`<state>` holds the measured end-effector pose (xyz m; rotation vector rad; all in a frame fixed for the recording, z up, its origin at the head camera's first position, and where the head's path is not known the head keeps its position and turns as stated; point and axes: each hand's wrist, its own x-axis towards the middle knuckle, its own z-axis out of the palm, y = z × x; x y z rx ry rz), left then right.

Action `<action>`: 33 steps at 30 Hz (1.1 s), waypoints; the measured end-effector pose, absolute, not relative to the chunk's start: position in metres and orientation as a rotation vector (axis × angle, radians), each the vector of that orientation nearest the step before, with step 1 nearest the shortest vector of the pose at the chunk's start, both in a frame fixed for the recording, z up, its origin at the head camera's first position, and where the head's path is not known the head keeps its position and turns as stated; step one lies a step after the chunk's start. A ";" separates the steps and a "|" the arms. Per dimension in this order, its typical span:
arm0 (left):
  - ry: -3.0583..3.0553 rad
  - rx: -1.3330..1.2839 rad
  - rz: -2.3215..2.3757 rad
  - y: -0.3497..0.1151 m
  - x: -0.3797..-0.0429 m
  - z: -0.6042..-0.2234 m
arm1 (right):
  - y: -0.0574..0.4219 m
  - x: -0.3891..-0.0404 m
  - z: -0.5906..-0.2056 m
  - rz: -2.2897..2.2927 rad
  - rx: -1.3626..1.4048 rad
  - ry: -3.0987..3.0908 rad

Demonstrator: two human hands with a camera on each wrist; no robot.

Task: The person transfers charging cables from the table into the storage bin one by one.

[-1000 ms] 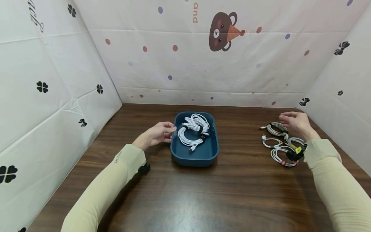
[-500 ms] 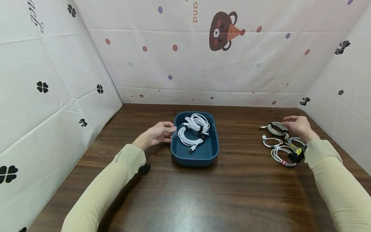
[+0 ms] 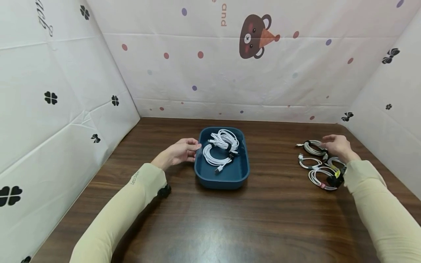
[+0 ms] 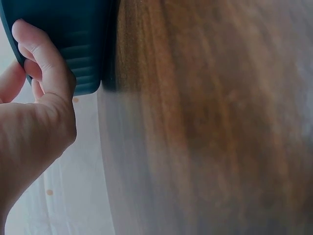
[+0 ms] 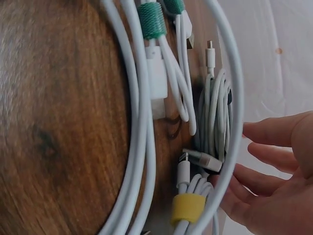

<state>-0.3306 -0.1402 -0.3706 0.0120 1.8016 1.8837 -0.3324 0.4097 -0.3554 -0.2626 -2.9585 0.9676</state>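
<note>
Head view: the left hand (image 3: pixel 180 152) pinches the left rim of the blue bin (image 3: pixel 222 184), which stands mid-table (image 3: pixel 230 219). White cables (image 3: pixel 226 138) lie coiled inside, overlapping, so their number is hard to tell. The right hand (image 3: pixel 338 147) is at the far coil (image 3: pixel 309 148), fingers bent down and covering its right end. The right sleeve (image 3: pixel 368 186) and a black wrist device (image 3: pixel 335 180) partly hide the other coils nearer the person.

Left wrist view: thumb and fingers hold the rim from both sides; the bin is cut off at the top.

Right wrist view: the right hand is cut off at the edge, and a near loop (image 5: pixel 237 98) crosses before its fingertips. The fingers are slightly apart beside the far coil; I cannot tell whether they grip it. A green band (image 5: pixel 151 20) and yellow band (image 5: pixel 188 208) show on neighbouring cables.
</note>
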 end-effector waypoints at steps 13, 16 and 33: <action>1.806 0.020 1.882 -0.139 -0.330 -0.370 | 0.414 -0.333 -0.362 0.872 -0.233 -3.005; 1.809 0.021 1.882 -0.138 -0.330 -0.370 | 0.413 -0.332 -0.362 0.852 -0.236 -3.004; 1.828 0.021 1.878 -0.140 -0.332 -0.372 | 0.410 -0.333 -0.360 0.895 -0.265 -2.940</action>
